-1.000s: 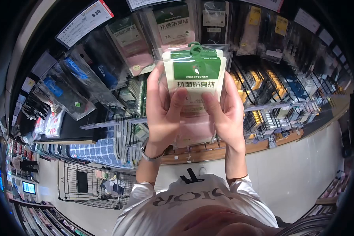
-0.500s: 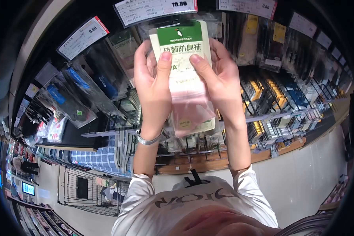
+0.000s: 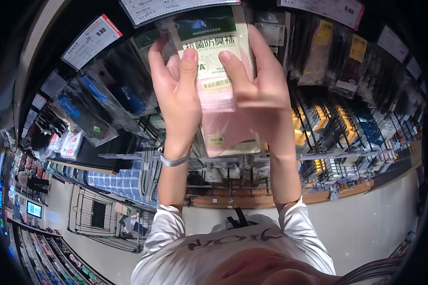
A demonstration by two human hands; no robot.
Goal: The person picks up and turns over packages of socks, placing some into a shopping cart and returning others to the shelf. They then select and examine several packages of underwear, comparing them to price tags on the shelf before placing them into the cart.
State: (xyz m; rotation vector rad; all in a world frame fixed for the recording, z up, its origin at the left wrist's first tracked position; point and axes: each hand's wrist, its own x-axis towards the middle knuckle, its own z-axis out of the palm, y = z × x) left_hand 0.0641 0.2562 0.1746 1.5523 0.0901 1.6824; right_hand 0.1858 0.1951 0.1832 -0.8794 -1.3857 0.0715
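Note:
A sock package (image 3: 216, 85) with a green header, a pale label and pink fabric below is held up in front of the hanging rack. My left hand (image 3: 178, 95) grips its left side, the thumb lying on the front of the label; a grey band circles that wrist. On the right side, my right hand (image 3: 264, 95) holds the same package, its thumb also on the label and its fingers behind. The lower part of my right hand is slightly blurred. Another pale card edge shows behind the pink fabric at the package's bottom.
Price tags (image 3: 92, 42) line the upper rail. Dark packaged socks (image 3: 123, 92) hang at the left, and yellow-labelled packs (image 3: 321, 45) at the right. Folded plaid fabric (image 3: 114, 183) lies on a lower shelf. A wire cart (image 3: 98, 216) stands at the lower left.
Both hands and the package have shifted slightly up and to the left in the view. The package's top edge now tilts, and the price tags have shifted with the camera.

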